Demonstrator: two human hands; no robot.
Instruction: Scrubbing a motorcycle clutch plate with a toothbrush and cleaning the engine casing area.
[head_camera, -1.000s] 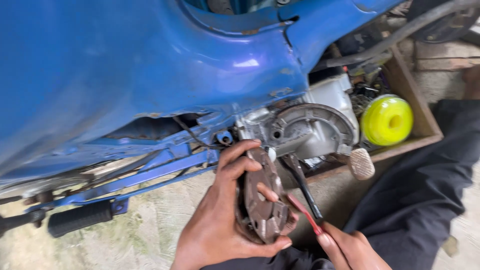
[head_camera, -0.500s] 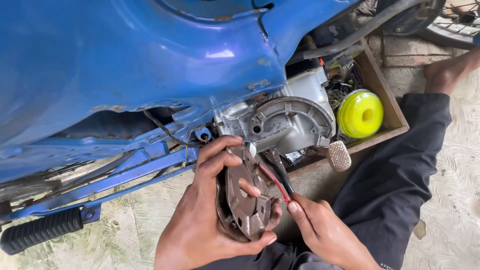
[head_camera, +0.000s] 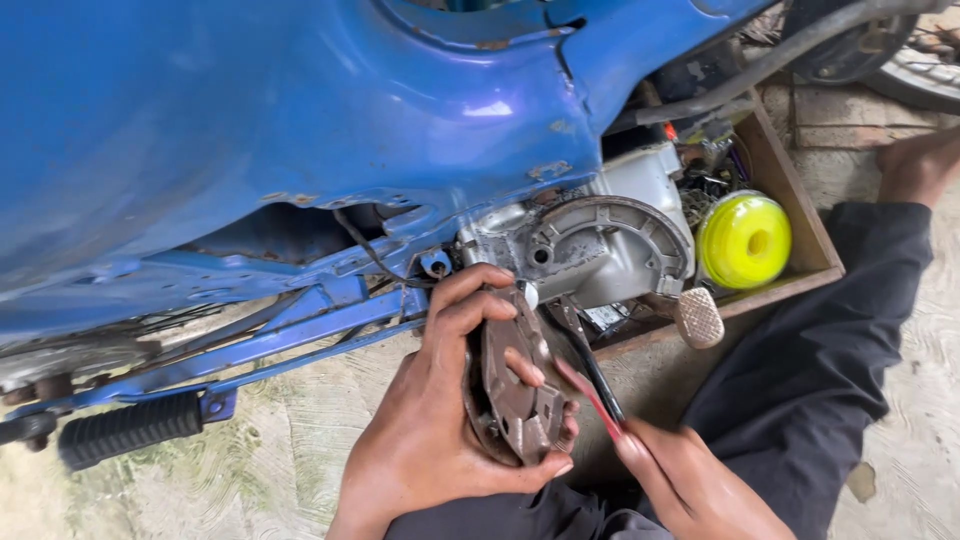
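Rust-brown metal fills the left hand (head_camera: 440, 440): a round brake plate (head_camera: 515, 395) with its shoes, gripped at the rim with fingers curled over the top and thumb under the lower edge. It sits just below the grey engine casing (head_camera: 600, 245) of a blue scooter (head_camera: 300, 130), close to it but not touching as far as can be seen. The right hand (head_camera: 690, 485) is closed around the red and black handles of a pair of pliers (head_camera: 590, 375), whose tip reaches up to the top edge of the plate. Behind the casing, a shallow wooden box (head_camera: 800, 225) rests on the concrete floor (head_camera: 280, 460); in it lie a bright yellow round cap or spool (head_camera: 745, 240) and a tangle of small dark parts too jumbled to tell apart. A metal kick pedal (head_camera: 700, 317) hangs at the box's front edge. A black rubber footpeg (head_camera: 130, 428) juts out at lower left.
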